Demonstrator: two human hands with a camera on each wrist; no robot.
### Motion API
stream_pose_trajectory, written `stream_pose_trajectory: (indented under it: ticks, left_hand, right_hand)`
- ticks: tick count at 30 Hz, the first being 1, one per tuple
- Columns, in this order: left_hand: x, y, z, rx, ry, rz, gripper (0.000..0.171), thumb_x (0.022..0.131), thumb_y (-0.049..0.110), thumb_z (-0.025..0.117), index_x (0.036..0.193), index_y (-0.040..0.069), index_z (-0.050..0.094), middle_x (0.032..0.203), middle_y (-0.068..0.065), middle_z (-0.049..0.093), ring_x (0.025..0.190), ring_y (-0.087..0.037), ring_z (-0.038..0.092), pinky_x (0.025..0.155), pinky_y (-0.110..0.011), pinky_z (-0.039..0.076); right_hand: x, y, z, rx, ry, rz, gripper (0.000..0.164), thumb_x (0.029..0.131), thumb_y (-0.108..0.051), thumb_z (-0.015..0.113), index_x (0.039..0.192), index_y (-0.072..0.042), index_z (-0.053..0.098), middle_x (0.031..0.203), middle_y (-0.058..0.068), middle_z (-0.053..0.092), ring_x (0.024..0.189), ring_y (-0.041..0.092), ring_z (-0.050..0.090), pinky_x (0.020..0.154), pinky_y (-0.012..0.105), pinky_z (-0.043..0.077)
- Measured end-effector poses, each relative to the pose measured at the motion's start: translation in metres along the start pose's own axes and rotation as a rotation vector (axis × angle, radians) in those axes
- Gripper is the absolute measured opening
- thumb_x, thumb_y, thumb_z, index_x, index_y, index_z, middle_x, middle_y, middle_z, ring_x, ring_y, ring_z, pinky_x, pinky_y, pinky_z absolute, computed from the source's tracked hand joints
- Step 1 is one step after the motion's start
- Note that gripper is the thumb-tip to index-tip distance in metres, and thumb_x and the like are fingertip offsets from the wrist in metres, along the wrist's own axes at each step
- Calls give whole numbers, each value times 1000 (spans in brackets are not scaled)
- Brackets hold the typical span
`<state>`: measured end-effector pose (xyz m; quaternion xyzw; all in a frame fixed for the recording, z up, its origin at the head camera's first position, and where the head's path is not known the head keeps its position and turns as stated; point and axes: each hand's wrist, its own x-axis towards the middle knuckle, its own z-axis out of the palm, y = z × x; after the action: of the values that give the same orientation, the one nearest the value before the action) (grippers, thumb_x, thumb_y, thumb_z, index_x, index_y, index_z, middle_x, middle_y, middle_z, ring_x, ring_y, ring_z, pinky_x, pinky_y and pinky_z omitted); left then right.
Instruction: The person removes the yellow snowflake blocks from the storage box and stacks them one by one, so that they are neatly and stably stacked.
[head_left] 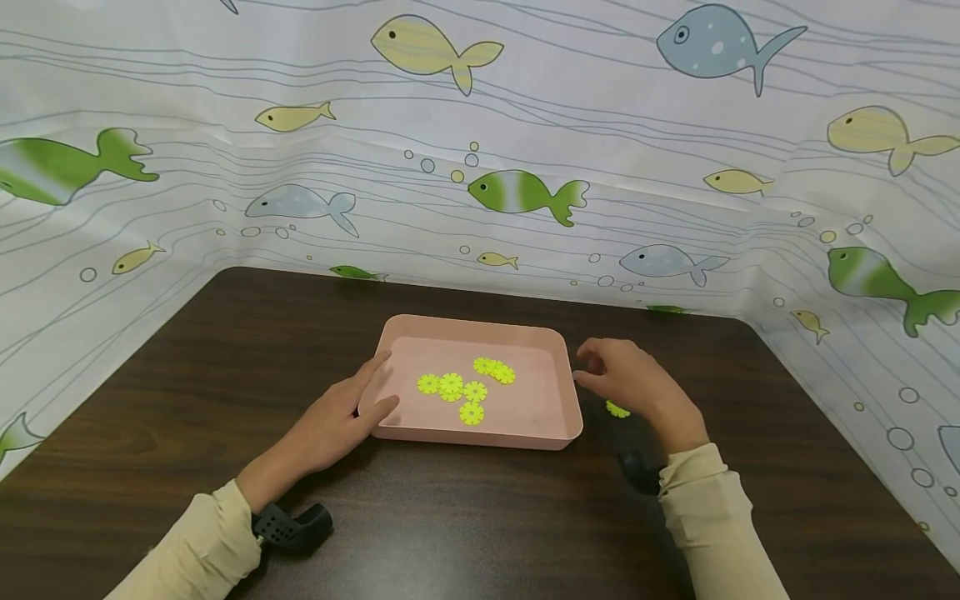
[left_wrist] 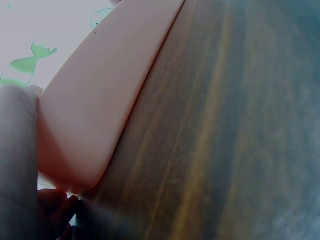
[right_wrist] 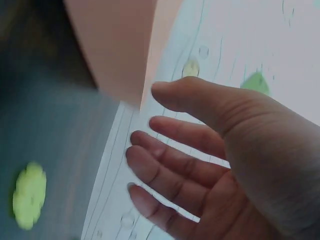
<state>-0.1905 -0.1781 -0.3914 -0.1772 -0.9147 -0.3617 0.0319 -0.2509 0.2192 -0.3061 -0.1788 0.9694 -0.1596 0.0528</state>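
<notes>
A shallow pink tray [head_left: 525,425] sits on the dark wooden table, with several bright yellow-green notched discs [head_left: 472,413] lying inside it. My left hand [head_left: 330,425] holds the tray at its left side, the thumb over the front rim near the corner. In the left wrist view the thumb [left_wrist: 17,160] crosses the rim and other fingers show dimly past the tray's corner. Just off the tray's right side is my right hand [head_left: 630,379], fingers loosely bent and nothing between them. One more disc [head_left: 617,409] lies on the table below this hand, partly hidden by it.
The wooden table [head_left: 450,517] runs back to a white curtain [head_left: 420,142] printed with fish, which surrounds it on the back and both sides. Dark wrist cameras [head_left: 292,529] are strapped under both wrists, close over the tabletop.
</notes>
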Motion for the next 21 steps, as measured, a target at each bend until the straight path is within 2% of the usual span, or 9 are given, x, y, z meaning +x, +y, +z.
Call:
stream_pose_trajectory:
  ticks: [2, 6, 12, 16, 21]
  left_hand:
    - [0, 0, 0, 0, 0, 0, 74, 107, 46, 51, 165, 10, 24, 165, -20, 32, 147, -43, 38, 115, -67, 32]
    - [0, -1, 0, 1, 0, 1, 74, 107, 46, 52, 165, 10, 24, 165, -20, 32, 147, -43, 38, 115, -67, 32]
    - [-1, -1, 0, -5, 2, 3, 74, 107, 45, 52, 165, 10, 24, 165, -21, 33, 147, -44, 38, 114, -67, 32]
    - [-1, -1, 0, -11, 2, 4, 74, 107, 45, 52, 165, 10, 24, 165, -20, 33, 147, -44, 38, 114, -68, 32]
    - [0, -1, 0, -8, -1, 8, 74, 107, 46, 52, 166, 11, 23, 165, -20, 32, 148, -43, 37, 115, -67, 32]
  right_hand:
    - [2, -11, 6, 9, 6, -35, 36, 98, -17, 70, 127, 4, 66, 96, 11, 67, 80, 22, 62, 72, 40, 57]
    - [4, -32, 19, 42, -9, -123, 37, 96, -14, 74, 129, 1, 67, 94, 6, 65, 74, 17, 57, 65, 29, 53]
    - [4, -58, 37, 61, -82, -264, 41, 97, -21, 74, 134, -6, 67, 100, 6, 63, 67, 11, 55, 63, 26, 51]
    - [4, -68, 47, 42, -133, -310, 47, 97, -27, 75, 140, -11, 66, 104, 6, 63, 75, 10, 57, 67, 25, 52]
    - [5, -71, 54, 19, -169, -317, 49, 98, -32, 73, 142, -14, 64, 103, 4, 63, 83, 13, 58, 69, 26, 51]
